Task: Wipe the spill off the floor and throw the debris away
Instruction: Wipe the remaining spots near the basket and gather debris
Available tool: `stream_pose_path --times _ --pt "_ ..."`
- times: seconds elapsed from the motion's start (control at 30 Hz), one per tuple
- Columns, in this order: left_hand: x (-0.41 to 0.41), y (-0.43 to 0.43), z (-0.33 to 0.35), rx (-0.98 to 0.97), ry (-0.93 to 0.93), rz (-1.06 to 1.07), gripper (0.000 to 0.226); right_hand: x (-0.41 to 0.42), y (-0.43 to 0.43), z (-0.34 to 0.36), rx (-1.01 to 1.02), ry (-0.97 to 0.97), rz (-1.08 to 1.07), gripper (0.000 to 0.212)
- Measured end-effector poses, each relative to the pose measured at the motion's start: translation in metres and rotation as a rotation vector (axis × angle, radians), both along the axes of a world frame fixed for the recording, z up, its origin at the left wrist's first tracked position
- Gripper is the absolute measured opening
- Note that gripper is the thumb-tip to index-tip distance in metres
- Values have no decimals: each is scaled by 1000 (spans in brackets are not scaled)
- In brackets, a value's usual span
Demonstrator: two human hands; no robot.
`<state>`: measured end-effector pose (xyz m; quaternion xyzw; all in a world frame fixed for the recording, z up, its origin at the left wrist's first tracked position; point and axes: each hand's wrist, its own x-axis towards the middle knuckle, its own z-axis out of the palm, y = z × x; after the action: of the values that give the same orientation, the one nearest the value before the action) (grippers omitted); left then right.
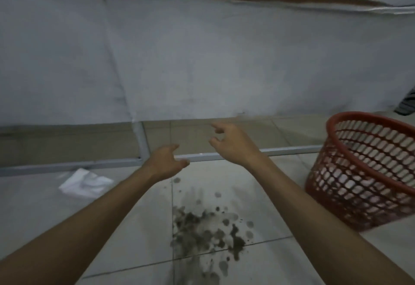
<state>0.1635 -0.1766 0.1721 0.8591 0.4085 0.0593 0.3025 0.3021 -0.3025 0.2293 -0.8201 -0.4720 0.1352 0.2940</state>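
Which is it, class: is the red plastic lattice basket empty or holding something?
Not empty: pale material shows through the holes low in the red plastic lattice basket. What it is, cannot tell.

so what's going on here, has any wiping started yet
Not yet, by the look of it. A person reaches both bare arms out over the tiled floor; the left hand and right hand hold nothing, fingers loosely curled. The dark spill lies spread across the tiles beneath them. A white crumpled sheet, paper or cloth, lies untouched to the left, and a red mesh basket stands to the right.
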Motion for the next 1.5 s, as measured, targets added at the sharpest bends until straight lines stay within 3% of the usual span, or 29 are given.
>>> stream_pose_path --times 0.27,0.47,0.67,0.9,0.97,1.07,1.23,1.3,1.4,1.5 --pt "-103 67 -82 -29 -23 212 60 -80 108 -70 -37 39 194 48" --pt "-174 115 -140 18 -27 472 35 -143 174 -137 -87 138 292 43" --pt "-204 159 -180 -8 -2 773 49 -194 236 -187 -174 203 322 42" --pt "-211 184 -225 57 90 588 78 -235 289 -227 -326 -26 310 62" --pt "-210 187 -233 65 101 508 82 -242 297 -233 -347 -117 322 53" --pt "-208 192 -240 67 99 427 90 -246 303 -235 -297 -241 285 24" --pt "-208 199 -247 19 131 392 94 -239 299 -219 -221 -83 326 18" --pt "-205 194 -251 18 177 362 99 -232 298 -213 -242 -88 363 13" --pt "-199 185 -254 27 227 362 106 -220 297 -204 -272 -82 350 35" --pt "-193 183 -254 15 217 352 108 -211 298 -190 -286 -115 379 23"
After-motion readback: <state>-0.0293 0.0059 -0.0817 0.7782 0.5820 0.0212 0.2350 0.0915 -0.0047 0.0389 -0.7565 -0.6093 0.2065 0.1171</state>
